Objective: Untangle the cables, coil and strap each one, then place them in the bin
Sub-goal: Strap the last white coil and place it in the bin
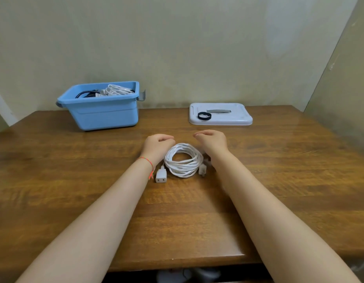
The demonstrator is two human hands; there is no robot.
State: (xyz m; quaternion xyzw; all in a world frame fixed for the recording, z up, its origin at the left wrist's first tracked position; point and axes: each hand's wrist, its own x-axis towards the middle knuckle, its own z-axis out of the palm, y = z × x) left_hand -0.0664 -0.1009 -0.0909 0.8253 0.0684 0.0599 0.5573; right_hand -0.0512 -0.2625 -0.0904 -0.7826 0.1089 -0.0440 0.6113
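A white extension cable (184, 160) lies coiled in a round loop on the wooden table (75, 180), its socket end (161, 176) at the lower left and its plug (202, 170) at the right. My left hand (158, 145) hovers just left of the coil's far side with loosely curled fingers, holding nothing. My right hand (212, 140) hovers at the coil's far right, fingers also loosely bent and empty. A black strap (204, 116) rolled into a ring lies on the white bin lid (238, 119). The blue bin (103, 108) at the back left holds several coiled white and black cables (113, 91).
The bin lid lies flat at the back right of the table, with a grey handle (218, 111) on it. A wall stands right behind the table. The table's front edge (177, 262) is near my elbows.
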